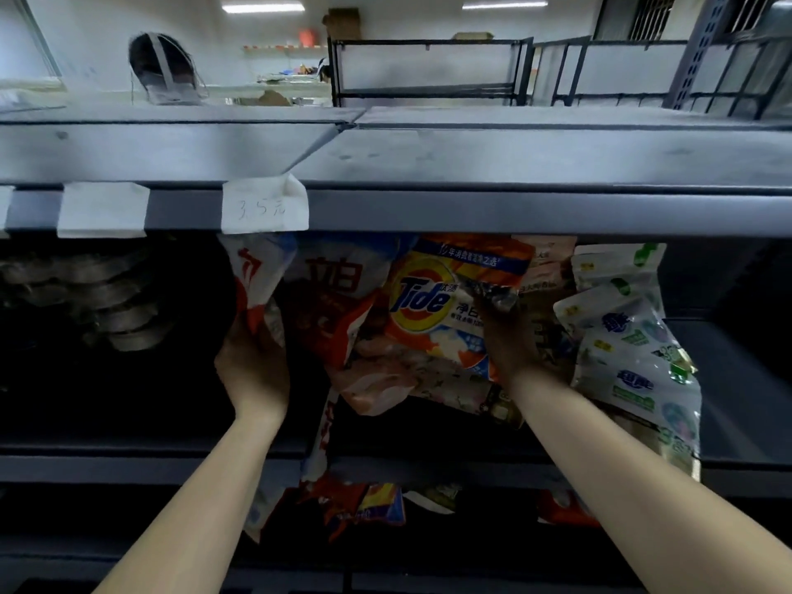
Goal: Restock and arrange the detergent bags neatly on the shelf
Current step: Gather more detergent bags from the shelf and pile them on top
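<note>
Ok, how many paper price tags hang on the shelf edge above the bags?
3: one with handwriting above the left hand's bag, a blank one left of it, and a sliver at the frame's left edge. More may lie outside the frame.

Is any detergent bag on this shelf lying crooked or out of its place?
Yes. The orange Tide bag leans tilted on a pink bag, and a red-and-white bag droops over the shelf edge. The white-green bags lean too.

The middle of the shelf bay is blocked by crowded detergent bags, with green-and-white bags packed at the right. Overhead room is limited by the upper shelf edge. Dark open room is left at the far left, beside stacked pouches.
</note>
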Demonstrator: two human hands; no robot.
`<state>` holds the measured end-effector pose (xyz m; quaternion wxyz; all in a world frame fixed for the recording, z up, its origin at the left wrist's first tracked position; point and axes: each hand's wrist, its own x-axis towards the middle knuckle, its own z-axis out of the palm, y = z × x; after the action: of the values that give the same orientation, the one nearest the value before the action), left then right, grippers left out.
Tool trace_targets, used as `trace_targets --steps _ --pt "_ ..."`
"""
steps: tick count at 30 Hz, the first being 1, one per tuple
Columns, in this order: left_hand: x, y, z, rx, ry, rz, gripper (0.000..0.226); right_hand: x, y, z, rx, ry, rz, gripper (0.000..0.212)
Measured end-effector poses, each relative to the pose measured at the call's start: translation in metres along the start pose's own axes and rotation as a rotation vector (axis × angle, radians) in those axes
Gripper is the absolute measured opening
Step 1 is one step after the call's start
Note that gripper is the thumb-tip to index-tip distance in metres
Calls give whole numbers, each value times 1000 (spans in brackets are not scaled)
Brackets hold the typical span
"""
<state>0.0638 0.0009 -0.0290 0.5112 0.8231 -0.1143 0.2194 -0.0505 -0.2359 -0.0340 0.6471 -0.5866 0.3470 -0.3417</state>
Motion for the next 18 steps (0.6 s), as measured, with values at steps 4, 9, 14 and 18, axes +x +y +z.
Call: trace_targets --steps 4,9,14,18 --pt "-14 19 -21 -91 -16 119 29 -35 -7 -25 -56 198 -62 50" --pt "-47 38 -47 -194 -135 150 24 -99 -11 -60 -208 401 -64 24" --pt "-87 58 -67 -256 -223 146 37 -177 -19 -103 -261 547 -165 43" --pt "-130 77 -71 -368 -365 188 38 -229 -29 -141 -261 649 -255 33"
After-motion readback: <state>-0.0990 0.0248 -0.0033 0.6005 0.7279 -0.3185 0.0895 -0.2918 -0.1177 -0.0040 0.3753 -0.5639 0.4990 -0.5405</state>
